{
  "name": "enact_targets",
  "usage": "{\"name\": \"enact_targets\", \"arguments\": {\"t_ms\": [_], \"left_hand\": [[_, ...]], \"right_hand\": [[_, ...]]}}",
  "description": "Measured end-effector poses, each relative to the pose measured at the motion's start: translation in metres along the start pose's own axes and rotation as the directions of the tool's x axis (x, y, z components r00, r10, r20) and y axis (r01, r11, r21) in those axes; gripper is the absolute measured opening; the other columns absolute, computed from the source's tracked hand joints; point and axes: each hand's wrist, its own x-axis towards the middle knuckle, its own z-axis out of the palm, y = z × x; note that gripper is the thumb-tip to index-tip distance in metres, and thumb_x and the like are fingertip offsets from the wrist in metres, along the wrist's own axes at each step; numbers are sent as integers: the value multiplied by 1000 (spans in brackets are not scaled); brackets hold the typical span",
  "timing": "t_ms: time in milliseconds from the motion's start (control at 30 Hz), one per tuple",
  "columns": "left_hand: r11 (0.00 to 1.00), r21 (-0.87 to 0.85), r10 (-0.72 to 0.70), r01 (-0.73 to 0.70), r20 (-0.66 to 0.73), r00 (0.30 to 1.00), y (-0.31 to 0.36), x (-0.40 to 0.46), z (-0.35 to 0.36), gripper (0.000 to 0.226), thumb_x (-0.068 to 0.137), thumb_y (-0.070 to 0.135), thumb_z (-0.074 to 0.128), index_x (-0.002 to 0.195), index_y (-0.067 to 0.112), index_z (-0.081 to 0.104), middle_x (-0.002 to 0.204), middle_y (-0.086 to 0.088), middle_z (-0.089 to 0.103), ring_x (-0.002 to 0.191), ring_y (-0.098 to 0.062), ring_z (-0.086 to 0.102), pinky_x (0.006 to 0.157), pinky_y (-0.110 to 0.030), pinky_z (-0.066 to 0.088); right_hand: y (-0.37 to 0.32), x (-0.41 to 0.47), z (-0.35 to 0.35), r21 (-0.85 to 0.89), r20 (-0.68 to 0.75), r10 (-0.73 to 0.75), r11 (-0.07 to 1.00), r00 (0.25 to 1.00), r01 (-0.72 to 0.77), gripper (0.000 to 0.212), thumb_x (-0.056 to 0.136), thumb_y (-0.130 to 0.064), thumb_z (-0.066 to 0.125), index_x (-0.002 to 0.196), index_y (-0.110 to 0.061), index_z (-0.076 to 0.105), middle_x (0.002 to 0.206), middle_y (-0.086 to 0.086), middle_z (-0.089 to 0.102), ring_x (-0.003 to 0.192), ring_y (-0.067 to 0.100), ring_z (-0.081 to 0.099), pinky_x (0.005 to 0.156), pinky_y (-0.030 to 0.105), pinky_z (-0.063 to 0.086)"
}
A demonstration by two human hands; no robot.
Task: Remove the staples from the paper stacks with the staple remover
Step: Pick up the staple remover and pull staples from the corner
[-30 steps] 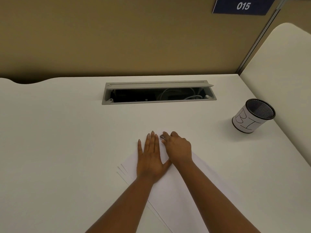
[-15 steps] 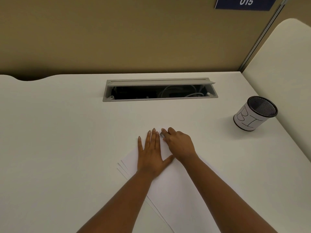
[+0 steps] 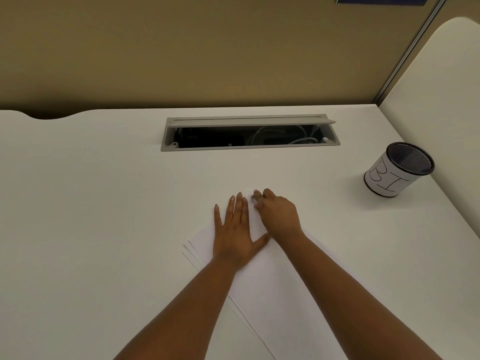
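Observation:
A stack of white paper sheets [image 3: 280,289] lies at an angle on the white desk, its far corner pointing away from me. My left hand [image 3: 233,229] presses flat on the stack, fingers together and stretched out. My right hand [image 3: 278,214] sits just right of it at the far corner, fingers curled around a small metal staple remover [image 3: 253,198]. Only the remover's tip shows between the fingertips. The staple itself is hidden.
An open grey cable tray [image 3: 249,135] is sunk into the desk beyond the hands. A black mesh cup [image 3: 397,175] with a white paper label stands at the right. A tan partition wall rises behind the desk, and a cream panel borders the right side.
Both hands stay on the far corner of the stack. The view has tilted down slightly, so the blue sign at the top is almost out of frame.

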Motion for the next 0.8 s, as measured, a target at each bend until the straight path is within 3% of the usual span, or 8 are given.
{"name": "enact_targets", "arguments": {"t_ms": [100,200,300,367,467,600,800], "left_hand": [[999,-47,16,-17,-20,1000,-3,0,1,102,68,81,-1,145,15,-13,157,-2,-13,144,-17,-15,111,-46,-20],[996,-65,63,-64,-18,998,-8,1,1,98,75,79,16,145,17,-13,157,0,-13,143,-14,-17,112,-44,-19],[995,-62,82,-82,-4,997,-10,1,0,99,74,80,15,145,17,-12,157,1,-14,137,-9,-25,112,-43,-21],[995,-51,81,-81,7,997,-9,2,-1,101,68,83,3,144,18,-15,155,1,-17,135,-9,-26,112,-43,-21],[996,-52,75,-73,23,997,-8,2,-3,100,63,84,-9,138,20,-23,154,2,-20,141,-13,-21,112,-44,-20],[996,-43,73,-72,37,997,-8,2,-3,106,56,84,-20,140,19,-22,152,2,-24,143,-16,-17,112,-46,-20],[996,-42,76,-75,41,996,-7,4,-3,106,61,85,-9,143,19,-18,155,0,-18,143,-16,-17,112,-46,-19]], "right_hand": [[19,-2,-3,394,27,129,910,991,-130,34,93,-36,47,124,-25,56,111,5,64,96,24,61,71,26,38],[27,-2,-6,553,51,167,816,985,-167,33,90,-37,53,119,-24,61,111,5,67,90,27,64,75,25,41],[21,-6,-5,389,21,79,918,997,-81,32,91,-39,51,119,-28,60,106,3,66,94,24,62,70,25,38],[15,-6,-5,222,-2,29,975,1000,-28,33,94,-37,45,124,-28,56,109,3,64,93,24,62,68,26,38],[9,-5,-5,54,-8,7,999,1000,-6,37,96,-31,39,132,-25,47,116,4,60,92,26,63,68,28,43],[4,-5,-5,-18,-9,3,1000,1000,-3,39,98,-28,36,136,-21,41,119,4,57,90,27,64,63,27,38],[6,-4,-4,-73,-36,-20,997,999,17,39,99,-22,32,138,-16,37,122,5,55,89,27,64,60,28,35]]}}
